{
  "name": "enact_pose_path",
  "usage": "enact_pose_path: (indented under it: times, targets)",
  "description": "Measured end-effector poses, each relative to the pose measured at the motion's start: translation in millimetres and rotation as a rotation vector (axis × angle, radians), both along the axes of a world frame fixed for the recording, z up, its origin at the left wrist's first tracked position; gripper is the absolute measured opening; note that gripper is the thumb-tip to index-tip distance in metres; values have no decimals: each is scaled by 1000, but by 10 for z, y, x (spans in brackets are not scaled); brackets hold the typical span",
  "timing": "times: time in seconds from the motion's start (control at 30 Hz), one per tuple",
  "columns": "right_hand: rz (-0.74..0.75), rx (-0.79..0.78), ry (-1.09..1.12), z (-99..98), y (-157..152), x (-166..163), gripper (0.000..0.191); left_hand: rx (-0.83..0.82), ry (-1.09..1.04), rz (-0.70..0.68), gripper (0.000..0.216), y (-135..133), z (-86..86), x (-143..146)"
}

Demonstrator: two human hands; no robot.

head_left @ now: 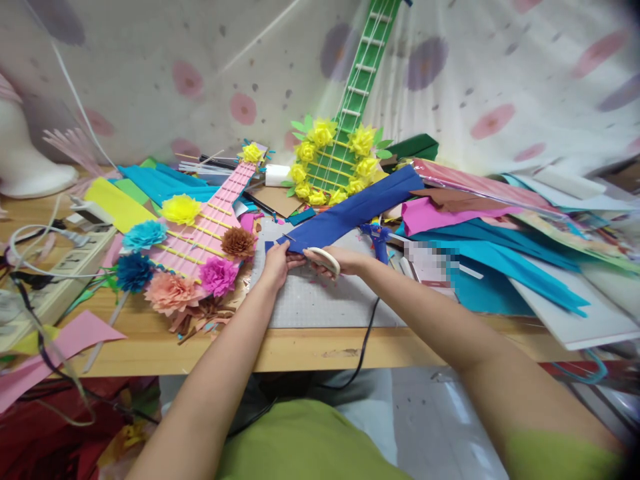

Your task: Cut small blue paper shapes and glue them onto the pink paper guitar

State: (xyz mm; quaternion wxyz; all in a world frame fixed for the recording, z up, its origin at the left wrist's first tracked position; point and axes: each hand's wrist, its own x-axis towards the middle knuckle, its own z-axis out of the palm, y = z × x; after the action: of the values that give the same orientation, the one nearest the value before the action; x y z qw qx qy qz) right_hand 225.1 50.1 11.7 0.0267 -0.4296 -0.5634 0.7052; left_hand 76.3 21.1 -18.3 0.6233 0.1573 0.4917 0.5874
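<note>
A long folded strip of dark blue crepe paper [350, 212] slants over the grey cutting mat [320, 303], its far end at the upper right. At its near end, my left hand [279, 262] pinches the paper. My right hand [333, 261] is closed around the pale handles of a pair of scissors [327, 257]. The scissors' metal tip shows on the blue paper just above my left fingers; most of the blades are hidden by the paper. Left of my hands lies a pink paper guitar [200, 233] with paper flowers. Behind the strip stands a green paper guitar [345, 157] ringed with yellow flowers.
A blue glue gun [379, 241] lies right of the mat, its cord hanging over the table edge. Stacks of turquoise paper [505, 257] and other sheets fill the right side. A power strip [60, 280] with tangled cables occupies the left. Paper scraps [205, 317] lie below the pink guitar.
</note>
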Motion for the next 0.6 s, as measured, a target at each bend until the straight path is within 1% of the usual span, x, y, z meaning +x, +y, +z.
enact_pose_path:
  times: [0.13, 0.23, 0.3, 0.33, 0.37, 0.4, 0.5, 0.53, 0.57, 0.6]
  targets:
    - [0, 15, 13, -37, 0, 9, 47, 8, 16, -13, 10, 1, -7, 10]
    - [6, 11, 17, -18, -19, 55, 48, 12, 24, -14, 12, -20, 11, 8]
    - [24, 52, 3, 14, -42, 113, 50, 24, 30, -8, 13, -54, 53, -22]
    - [43, 107, -32, 32, -57, 146, 49, 36, 45, -6, 13, -77, 84, -50]
    - [67, 200, -101, 49, -74, 180, 48, 49, 74, -2, 14, -101, 121, -89]
    - [96, 333, -205, 62, -95, 213, 45, 60, 121, 4, 15, -126, 162, -136]
    - [215, 808, -583, 78, -171, 273, 28, 80, 349, 15, 18, -180, 286, -308]
    - [265, 923, -673, 75, -199, 276, 23, 87, 428, 8, 18, -186, 319, -364]
    - [314, 1001, -731, 71, -225, 272, 21, 92, 503, -9, 19, -185, 344, -413]
    - [355, 1043, -766, 69, -249, 260, 20, 96, 577, -39, 19, -179, 361, -453]
